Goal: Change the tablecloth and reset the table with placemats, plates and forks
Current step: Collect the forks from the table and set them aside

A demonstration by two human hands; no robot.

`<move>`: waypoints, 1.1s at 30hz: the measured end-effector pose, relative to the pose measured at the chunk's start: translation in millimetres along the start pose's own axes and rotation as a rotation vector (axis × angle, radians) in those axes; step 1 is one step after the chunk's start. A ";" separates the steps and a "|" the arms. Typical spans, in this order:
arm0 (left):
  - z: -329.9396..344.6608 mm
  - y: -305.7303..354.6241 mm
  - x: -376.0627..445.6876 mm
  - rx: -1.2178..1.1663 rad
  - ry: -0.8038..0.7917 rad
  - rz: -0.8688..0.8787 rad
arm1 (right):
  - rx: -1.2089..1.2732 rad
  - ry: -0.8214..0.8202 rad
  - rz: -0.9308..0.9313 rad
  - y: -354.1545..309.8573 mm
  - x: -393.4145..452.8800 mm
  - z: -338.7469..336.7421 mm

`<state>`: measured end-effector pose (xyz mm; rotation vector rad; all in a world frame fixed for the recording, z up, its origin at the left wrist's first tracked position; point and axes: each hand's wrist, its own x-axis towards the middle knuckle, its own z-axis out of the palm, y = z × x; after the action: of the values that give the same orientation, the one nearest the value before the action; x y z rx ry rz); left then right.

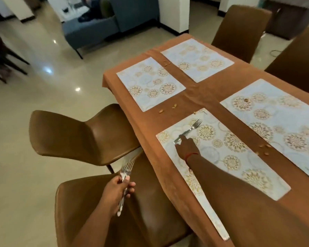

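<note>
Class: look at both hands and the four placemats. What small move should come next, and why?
Probably lift the right hand off the fork lying on the near placemat, then take another from the forks in the left hand; three placemats show none.

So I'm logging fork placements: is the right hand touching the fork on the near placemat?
Touching. The head view shows the right hand with its fingers on the handle of the fork, which lies on the near placemat.
</note>
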<state>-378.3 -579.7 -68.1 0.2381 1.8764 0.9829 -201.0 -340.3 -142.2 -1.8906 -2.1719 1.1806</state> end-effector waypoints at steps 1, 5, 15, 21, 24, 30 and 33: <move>-0.5 -1.3 -2.1 0.005 0.028 -0.010 | -0.040 0.013 0.008 -1.8 12.9 -1.2; 1.1 -13.8 -10.7 0.008 0.108 -0.059 | -0.133 0.085 0.051 -5.4 49.1 -2.5; 13.8 -17.7 -6.0 -0.015 0.142 -0.100 | -0.086 0.174 0.035 17.2 48.7 -0.8; 38.9 -13.1 17.7 -0.009 0.012 -0.039 | 0.276 0.206 0.021 35.8 -12.5 -1.8; 55.7 -9.5 22.8 0.018 -0.095 -0.007 | 0.463 0.233 0.049 35.4 -71.5 3.7; 116.2 -25.6 -13.8 0.113 -0.423 0.032 | 0.748 0.445 0.178 36.8 -202.9 35.9; 141.6 -47.7 -65.0 0.225 -0.575 0.031 | 0.864 0.552 0.280 44.6 -267.2 58.5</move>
<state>-216.8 -571.5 -88.1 0.6156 1.4477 0.6307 -122.0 -600.9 -90.6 -1.8005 -0.9130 1.1569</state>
